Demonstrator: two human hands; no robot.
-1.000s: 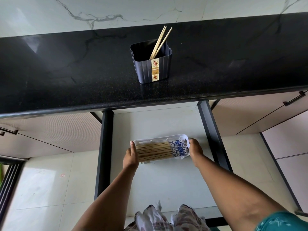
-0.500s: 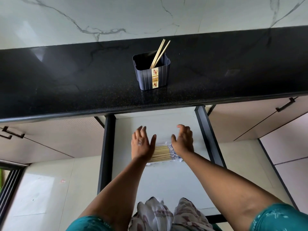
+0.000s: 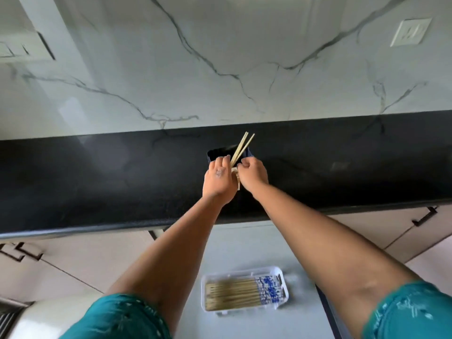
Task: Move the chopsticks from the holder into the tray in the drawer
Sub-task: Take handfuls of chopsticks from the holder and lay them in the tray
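Observation:
Two pale wooden chopsticks (image 3: 242, 147) lean to the right out of the dark holder (image 3: 216, 152) on the black counter. My left hand (image 3: 217, 179) lies over the holder's front, its fingertips at the rim beside the sticks; its grip is hidden. My right hand (image 3: 253, 176) is curled at the sticks' lower part, just right of the left hand. Lower down, the white tray (image 3: 280, 271) sits in the open drawer (image 3: 244, 243). It holds several chopsticks (image 3: 232, 293) lying side by side, with blue-patterned ends to the right.
The black counter (image 3: 97, 182) runs across the view under a marble wall with a socket (image 3: 411, 32). Cabinet fronts with dark handles (image 3: 424, 216) flank the drawer. My teal sleeves fill the bottom corners.
Both hands have left the tray in the drawer and risen to the holder on the counter. The view has tilted upward, so the tray now sits low in the frame.

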